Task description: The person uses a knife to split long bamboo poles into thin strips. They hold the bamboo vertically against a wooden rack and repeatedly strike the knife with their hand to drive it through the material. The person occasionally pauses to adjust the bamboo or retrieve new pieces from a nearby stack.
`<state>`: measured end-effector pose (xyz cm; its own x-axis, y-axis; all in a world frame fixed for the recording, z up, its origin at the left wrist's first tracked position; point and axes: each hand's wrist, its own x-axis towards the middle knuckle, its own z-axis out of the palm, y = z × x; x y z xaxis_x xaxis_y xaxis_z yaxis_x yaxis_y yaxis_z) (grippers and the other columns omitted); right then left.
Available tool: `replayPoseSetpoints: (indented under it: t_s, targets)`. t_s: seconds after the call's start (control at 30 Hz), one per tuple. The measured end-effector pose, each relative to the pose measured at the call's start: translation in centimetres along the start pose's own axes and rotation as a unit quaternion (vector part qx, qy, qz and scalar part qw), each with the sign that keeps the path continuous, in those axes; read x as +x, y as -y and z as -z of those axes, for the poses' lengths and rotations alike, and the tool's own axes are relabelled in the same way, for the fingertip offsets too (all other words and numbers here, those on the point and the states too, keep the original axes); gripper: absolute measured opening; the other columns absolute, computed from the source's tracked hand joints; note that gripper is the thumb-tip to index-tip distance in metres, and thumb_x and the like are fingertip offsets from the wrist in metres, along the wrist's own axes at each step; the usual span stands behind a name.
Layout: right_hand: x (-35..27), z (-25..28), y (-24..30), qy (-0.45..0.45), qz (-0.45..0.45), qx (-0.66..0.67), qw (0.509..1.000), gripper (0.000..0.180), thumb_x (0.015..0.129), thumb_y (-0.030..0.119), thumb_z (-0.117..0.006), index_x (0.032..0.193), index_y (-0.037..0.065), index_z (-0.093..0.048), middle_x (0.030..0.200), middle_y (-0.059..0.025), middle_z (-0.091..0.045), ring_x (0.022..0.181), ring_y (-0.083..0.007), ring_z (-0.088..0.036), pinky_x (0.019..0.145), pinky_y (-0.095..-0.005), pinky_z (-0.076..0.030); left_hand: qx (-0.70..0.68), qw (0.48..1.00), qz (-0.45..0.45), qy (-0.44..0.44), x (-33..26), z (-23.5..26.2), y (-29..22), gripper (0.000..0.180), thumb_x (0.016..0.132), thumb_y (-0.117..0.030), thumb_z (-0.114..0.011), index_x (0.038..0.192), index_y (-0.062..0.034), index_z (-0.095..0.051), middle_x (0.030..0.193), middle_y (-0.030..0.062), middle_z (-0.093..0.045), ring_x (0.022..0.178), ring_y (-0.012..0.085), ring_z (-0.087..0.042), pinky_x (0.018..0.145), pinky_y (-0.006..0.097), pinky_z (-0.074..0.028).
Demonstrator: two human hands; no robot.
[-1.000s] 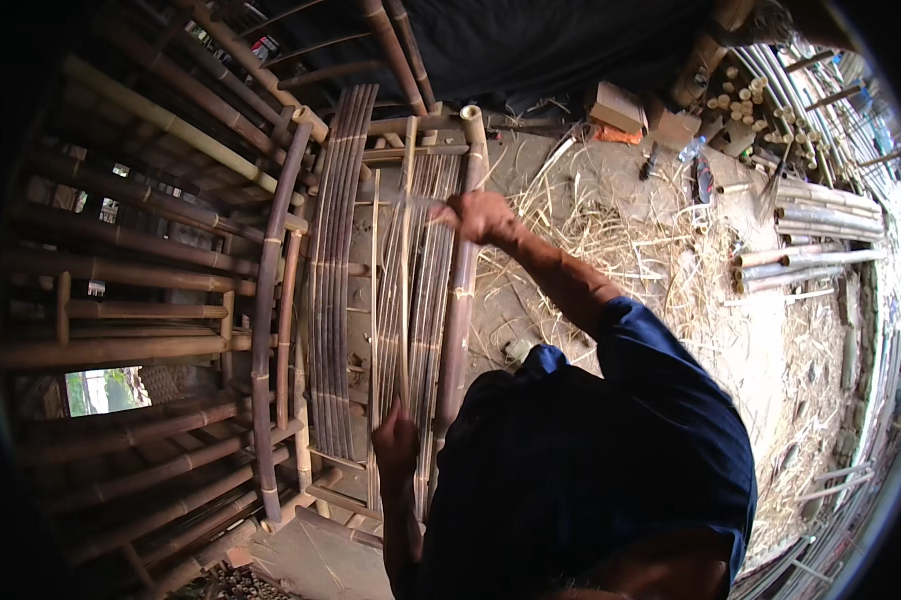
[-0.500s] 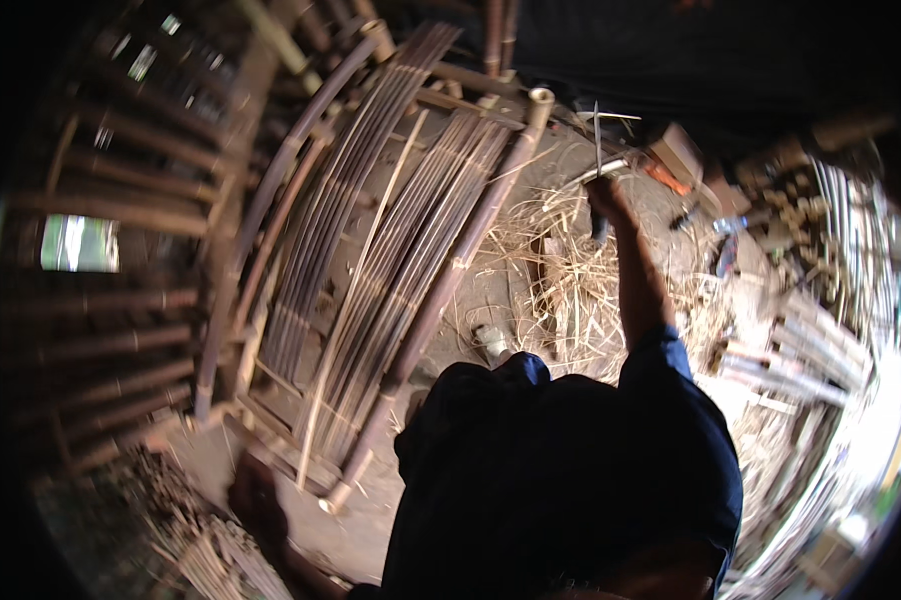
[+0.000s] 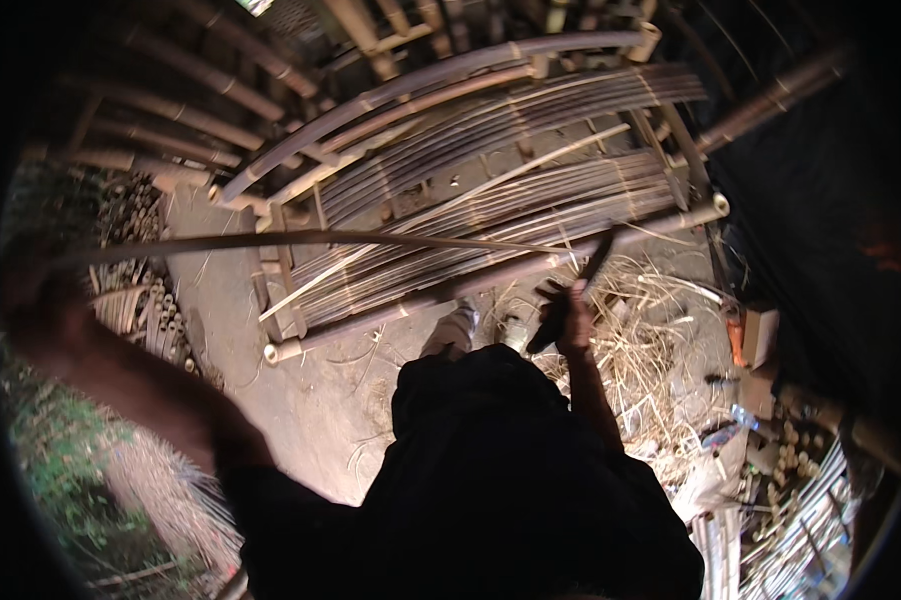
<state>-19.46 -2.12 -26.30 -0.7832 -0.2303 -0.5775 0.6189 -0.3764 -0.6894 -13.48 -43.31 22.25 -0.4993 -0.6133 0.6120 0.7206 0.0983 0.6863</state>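
Observation:
My left hand (image 3: 46, 310), dark and blurred at the far left, is closed around one end of a long, thin bamboo strip (image 3: 321, 238). The strip stretches across the view to the right, and its far end lies close to or against the knife blade (image 3: 599, 262); I cannot tell if they touch. My right hand (image 3: 577, 322), right of the middle, grips the knife by its dark handle (image 3: 548, 328). The blade points up and away. Behind the strip lies a bamboo frame (image 3: 416, 305) with rows of dark split slats (image 3: 491, 205) and one paler strip laid slantwise.
Pale bamboo shavings (image 3: 636, 350) heap on the floor right of my right hand. A cardboard box (image 3: 760, 337), an orange object (image 3: 736, 340) and cut bamboo pieces (image 3: 796, 450) are farther right. Stacked bamboo (image 3: 136, 300) lies at left; my foot (image 3: 456, 330) is before the frame.
The view has turned, so the frame now lies crosswise. My left hand has come up holding a bamboo strip. My right hand has drawn the knife in nearer my body, toward the strip.

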Motion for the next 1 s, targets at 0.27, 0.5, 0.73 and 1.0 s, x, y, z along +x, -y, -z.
replayPoseSetpoints:
  t_s: [0.27,0.5,0.73,1.0]
  targets:
    - [11.7,3.2,9.7,-0.079,0.135,0.003,0.988,0.039,0.096,0.054,-0.052,0.088,0.016,-0.061,0.062,0.0020,-0.053,0.053,-0.0109,-0.053,0.050,-0.0274,-0.046,-0.158,0.907,0.220,-0.321,-16.8,25.0,28.5,0.029,0.104,-0.036,-0.038,0.125,-0.0198,-0.050,0.063,-0.0016,-0.030,0.055,0.0106,-0.034,0.049,0.025,-0.030]
    - [13.9,-1.0,11.4,-0.250,0.223,-0.104,0.937,0.028,0.092,0.040,-0.064,0.087,0.012,-0.062,0.073,-0.0020,-0.060,0.064,-0.0170,-0.058,0.062,-0.0335,-0.052,-0.001,0.631,0.697,-0.341,-28.8,38.6,45.8,0.026,0.096,-0.024,-0.058,0.110,-0.0033,-0.062,0.092,0.0111,-0.068,0.073,0.0203,-0.062,0.065,0.035,-0.056]
    - [20.3,-13.9,6.4,-0.270,0.245,-0.154,0.918,0.030,0.087,0.043,-0.068,0.087,0.013,-0.063,0.078,-0.0003,-0.060,0.070,-0.0147,-0.057,0.065,-0.0314,-0.048,0.060,0.628,0.677,-0.379,-29.2,48.4,51.7,0.016,0.089,-0.018,-0.067,0.094,-0.0035,-0.063,0.077,0.0096,-0.068,0.054,0.0166,-0.063,0.044,0.024,-0.051]
    - [23.5,-18.1,5.0,-0.246,0.273,-0.251,0.896,0.025,0.086,0.035,-0.070,0.088,0.011,-0.064,0.078,-0.0015,-0.061,0.066,-0.0159,-0.058,0.061,-0.0315,-0.048,0.041,0.623,0.703,-0.340,-27.5,53.5,55.3,0.015,0.089,-0.017,-0.064,0.096,-0.0042,-0.067,0.082,0.0060,-0.069,0.067,0.0169,-0.067,0.055,0.027,-0.055]
